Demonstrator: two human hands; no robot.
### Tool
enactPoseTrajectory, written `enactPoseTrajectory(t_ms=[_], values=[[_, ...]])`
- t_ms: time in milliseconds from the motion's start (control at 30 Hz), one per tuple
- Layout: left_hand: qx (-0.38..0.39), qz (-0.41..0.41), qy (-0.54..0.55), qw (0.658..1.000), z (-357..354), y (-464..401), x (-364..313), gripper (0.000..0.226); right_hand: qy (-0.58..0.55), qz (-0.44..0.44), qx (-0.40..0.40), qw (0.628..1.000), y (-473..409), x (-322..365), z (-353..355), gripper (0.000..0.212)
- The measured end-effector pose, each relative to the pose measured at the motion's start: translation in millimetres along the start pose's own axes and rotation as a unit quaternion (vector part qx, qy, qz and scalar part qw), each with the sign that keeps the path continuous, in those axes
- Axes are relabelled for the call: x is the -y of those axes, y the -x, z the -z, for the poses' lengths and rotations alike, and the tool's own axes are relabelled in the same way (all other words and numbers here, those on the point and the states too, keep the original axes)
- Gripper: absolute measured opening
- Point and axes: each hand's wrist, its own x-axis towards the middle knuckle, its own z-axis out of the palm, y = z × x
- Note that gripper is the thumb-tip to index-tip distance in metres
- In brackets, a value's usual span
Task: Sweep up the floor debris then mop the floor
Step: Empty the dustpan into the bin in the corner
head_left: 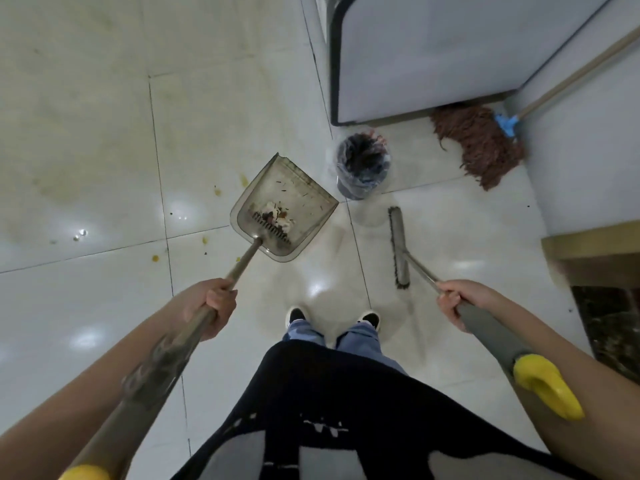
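My left hand (pixel 214 308) grips the long handle of a clear grey dustpan (pixel 282 206), held above the white tiled floor (pixel 86 150). A small heap of swept debris (pixel 275 216) lies in the pan near its comb teeth. My right hand (pixel 462 299) grips the handle of a grey broom, whose narrow head (pixel 399 247) rests on the floor to the right of my feet. A brown string mop (pixel 479 145) with a blue clamp and wooden pole leans in the far right corner. Yellow-orange spots (pixel 154 258) and dark specks dot the tiles left of the dustpan.
A small bin (pixel 362 166) lined with a clear bag stands just beyond the dustpan's far edge. A grey cabinet or appliance (pixel 433 57) with a dark edge stands behind the bin. A white wall and a brown step (pixel 595 244) close off the right side.
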Motion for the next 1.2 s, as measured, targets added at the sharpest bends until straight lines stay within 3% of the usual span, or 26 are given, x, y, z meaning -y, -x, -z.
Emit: enactPoseTrajectory(t_ms=[133, 200, 400, 500, 600, 700, 800, 1000, 1133, 1200], values=[[0.004, -0.048, -0.107, 0.993, -12.1, 34.4, -2.4, 0.058, -0.033, 0.033, 0.031, 0.998, 21.9, -7.7, 4.3, 0.037], [-0.054, -0.076, -0.159, 0.983, -16.7, 42.5, -7.2, 0.044, -0.038, 0.048, 0.040, 0.997, 31.0, -10.3, 6.8, 0.036], [-0.088, -0.133, -0.181, 0.970, -41.8, 53.7, -12.9, 0.056, -0.026, 0.093, 0.041, 0.994, 57.9, -5.9, 2.3, 0.039], [-0.107, -0.187, -0.255, 0.943, -72.3, 50.9, -1.6, 0.043, -0.021, 0.115, 0.048, 0.992, 67.6, 4.8, 6.1, 0.039], [-0.086, -0.162, -0.211, 0.960, -104.9, 46.5, 9.3, 0.034, -0.013, 0.138, 0.059, 0.989, 71.2, 22.5, 19.2, 0.039], [-0.083, -0.164, -0.184, 0.966, -133.5, 34.3, 22.2, 0.044, 0.002, 0.142, 0.072, 0.987, 75.6, 46.0, 38.8, 0.039], [-0.134, -0.171, -0.228, 0.949, -158.3, 11.6, 49.0, 0.060, 0.031, 0.141, 0.065, 0.987, 80.6, 68.0, 63.7, 0.041], [-0.212, -0.208, -0.271, 0.916, -208.9, -24.5, 94.6, 0.042, 0.104, 0.130, 0.061, 0.984, 82.3, 109.5, 100.2, 0.045], [-0.250, -0.252, -0.355, 0.865, -235.8, -32.9, 108.7, 0.040, 0.107, 0.106, 0.060, 0.987, 74.4, 119.2, 117.8, 0.045], [-0.240, -0.247, -0.307, 0.887, -246.6, -35.8, 111.8, 0.048, 0.092, 0.088, 0.060, 0.990, 69.1, 120.5, 125.7, 0.045]])
